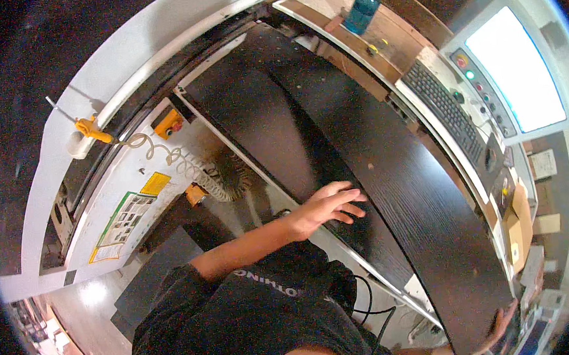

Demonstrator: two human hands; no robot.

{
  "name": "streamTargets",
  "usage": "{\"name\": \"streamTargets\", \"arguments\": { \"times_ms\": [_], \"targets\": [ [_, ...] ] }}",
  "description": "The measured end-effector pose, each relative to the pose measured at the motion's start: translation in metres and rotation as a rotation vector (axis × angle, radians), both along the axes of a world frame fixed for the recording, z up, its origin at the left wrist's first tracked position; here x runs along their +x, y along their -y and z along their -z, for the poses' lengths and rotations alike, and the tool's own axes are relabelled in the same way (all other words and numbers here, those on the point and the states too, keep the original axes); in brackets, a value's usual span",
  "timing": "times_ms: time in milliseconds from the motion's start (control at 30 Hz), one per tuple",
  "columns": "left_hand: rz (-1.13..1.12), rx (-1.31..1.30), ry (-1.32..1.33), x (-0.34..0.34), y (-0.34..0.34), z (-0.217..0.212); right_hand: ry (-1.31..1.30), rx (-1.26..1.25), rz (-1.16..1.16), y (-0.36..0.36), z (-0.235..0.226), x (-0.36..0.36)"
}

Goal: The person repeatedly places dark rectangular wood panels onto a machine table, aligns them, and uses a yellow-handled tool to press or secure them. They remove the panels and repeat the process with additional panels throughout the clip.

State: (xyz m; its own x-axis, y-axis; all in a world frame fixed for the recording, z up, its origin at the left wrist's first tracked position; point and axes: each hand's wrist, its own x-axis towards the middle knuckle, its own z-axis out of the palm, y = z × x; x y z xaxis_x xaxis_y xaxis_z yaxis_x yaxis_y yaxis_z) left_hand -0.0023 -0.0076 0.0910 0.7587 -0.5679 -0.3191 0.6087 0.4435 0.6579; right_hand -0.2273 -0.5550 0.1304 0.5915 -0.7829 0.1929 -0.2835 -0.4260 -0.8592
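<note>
A long dark wood-grain panel (390,183) stretches from the far middle to the lower right. It overlaps a second dark panel (254,120), which lies along the near side. My left hand (330,210) is over the near panel, fingers outstretched and apart, their tips close to the long panel's edge. Whether those fingertips touch it I cannot tell. At the lower right my right hand (497,334) grips the end of the long panel; part of the hand is hidden behind it.
Beyond the panels stand a keyboard (441,110), a lit screen (514,69) with control buttons, and a blue bottle (362,10). A yellow air gun (93,130) with a coiled hose (205,173) hangs at the left. A cardboard box (517,227) is at the right.
</note>
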Motion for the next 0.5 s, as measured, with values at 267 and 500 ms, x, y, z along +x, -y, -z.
{"name": "streamTargets", "arguments": {
  "times_ms": [267, 500],
  "targets": [
    [0.453, -0.264, 0.128, -0.084, 0.072, -0.014, 0.048, -0.333, 0.536, -0.087, -0.083, -0.272],
    [0.796, -0.261, 0.094, -0.118, 0.164, 0.007, 0.045, -0.428, 0.928, -0.206, -0.088, -0.480]
  ]
}}
